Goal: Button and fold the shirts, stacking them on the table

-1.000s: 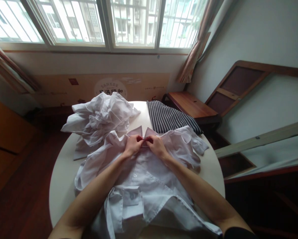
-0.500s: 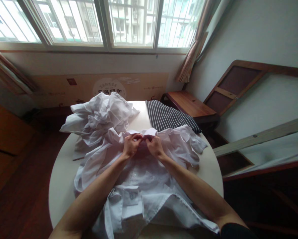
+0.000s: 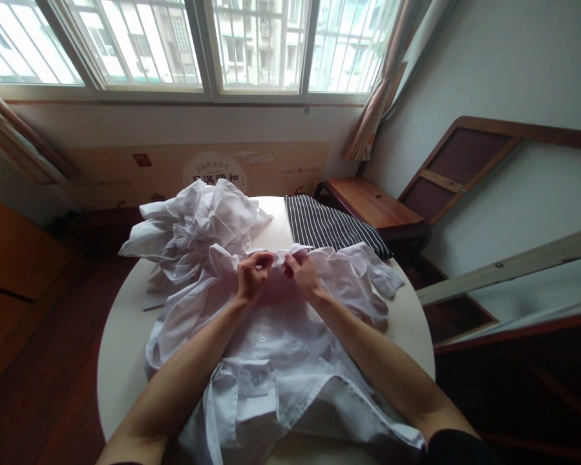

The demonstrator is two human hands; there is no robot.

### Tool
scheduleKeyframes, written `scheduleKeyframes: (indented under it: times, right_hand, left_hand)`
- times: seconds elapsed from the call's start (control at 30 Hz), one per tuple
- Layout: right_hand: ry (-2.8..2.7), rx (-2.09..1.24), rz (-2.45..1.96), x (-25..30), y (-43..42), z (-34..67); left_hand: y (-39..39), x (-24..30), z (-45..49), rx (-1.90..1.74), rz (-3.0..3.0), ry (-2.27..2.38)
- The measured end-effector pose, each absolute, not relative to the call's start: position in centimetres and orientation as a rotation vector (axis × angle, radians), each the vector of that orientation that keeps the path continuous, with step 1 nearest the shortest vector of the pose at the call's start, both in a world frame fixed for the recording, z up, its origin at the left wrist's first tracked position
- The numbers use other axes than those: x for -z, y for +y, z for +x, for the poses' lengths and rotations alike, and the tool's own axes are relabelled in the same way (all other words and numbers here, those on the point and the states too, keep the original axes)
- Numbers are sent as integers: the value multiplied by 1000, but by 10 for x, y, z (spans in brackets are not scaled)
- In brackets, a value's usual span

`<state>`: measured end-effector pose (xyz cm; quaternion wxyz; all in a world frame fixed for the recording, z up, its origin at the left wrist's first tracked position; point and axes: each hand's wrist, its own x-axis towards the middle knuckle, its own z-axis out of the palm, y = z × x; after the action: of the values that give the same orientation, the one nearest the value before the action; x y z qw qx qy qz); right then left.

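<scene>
A white button-up shirt (image 3: 290,349) lies spread on the round white table (image 3: 118,336), its collar end away from me and one lower edge reaching toward me. My left hand (image 3: 254,274) is closed, pinching the shirt's fabric near the collar. Beside it, a small gap to the right, my right hand (image 3: 300,272) has its fingers closed on the same collar area. A small button shows on the front below my hands. Whatever lies between the fingertips is too small to make out.
A crumpled heap of white cloth (image 3: 203,223) rests at the table's far left. Black-and-white striped fabric (image 3: 333,226) lies at the far right. Behind it stands a wooden bench (image 3: 372,203). A long printed cardboard panel (image 3: 280,161) leans below the window.
My hands have drawn slightly apart at the collar, with the right one turned a little. The collar fabric between them has shifted. The rest of the shirt stays nearly as it was.
</scene>
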<state>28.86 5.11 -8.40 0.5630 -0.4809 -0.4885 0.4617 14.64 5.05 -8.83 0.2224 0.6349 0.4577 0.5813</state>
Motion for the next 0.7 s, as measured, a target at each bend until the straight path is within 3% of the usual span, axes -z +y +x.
scheduleKeyframes:
  times: [0.17, 0.3, 0.43, 0.7]
  right_hand:
    - [-984, -1209, -966, 78, 80, 297]
    - [-1228, -1112, -1051, 87, 76, 305]
    - [-1580, -731, -1282, 97, 58, 305]
    - [-1757, -567, -1522, 96, 50, 292]
  left_hand:
    - [64, 79, 131, -1702, 1588, 1493]
    - [41, 69, 124, -1136, 2037, 1665]
    - [30, 68, 131, -712, 2125, 1634]
    - [55, 76, 156, -694, 1759, 1760]
